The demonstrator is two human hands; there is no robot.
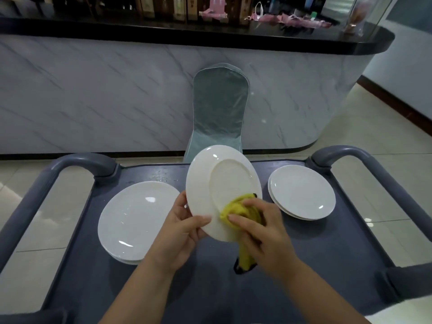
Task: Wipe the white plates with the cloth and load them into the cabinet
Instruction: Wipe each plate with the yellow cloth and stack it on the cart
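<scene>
Likely early: the left hand (184,220) grips a round white ceramic plate (222,176), the right hand (259,222) clutches a crumpled yellow cloth (235,206) against it, and the left stack of white plates (138,218) and the right stack (301,192) wait unloaded.

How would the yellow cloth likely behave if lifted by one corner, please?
The yellow cloth is probably floppy: it bunches under the right hand and its tail hangs limp below the held plate. It likely weighs little, since it drapes freely, and should not roll or break.

A grey-blue cart (210,300) with 2 curved side rails (77,161) stands on pale floor tiles (374,141). Beyond it is a chair in a teal cover (219,108), backed against a marble-fronted counter (93,90) with a black top and pink bags (292,19) on it.
</scene>
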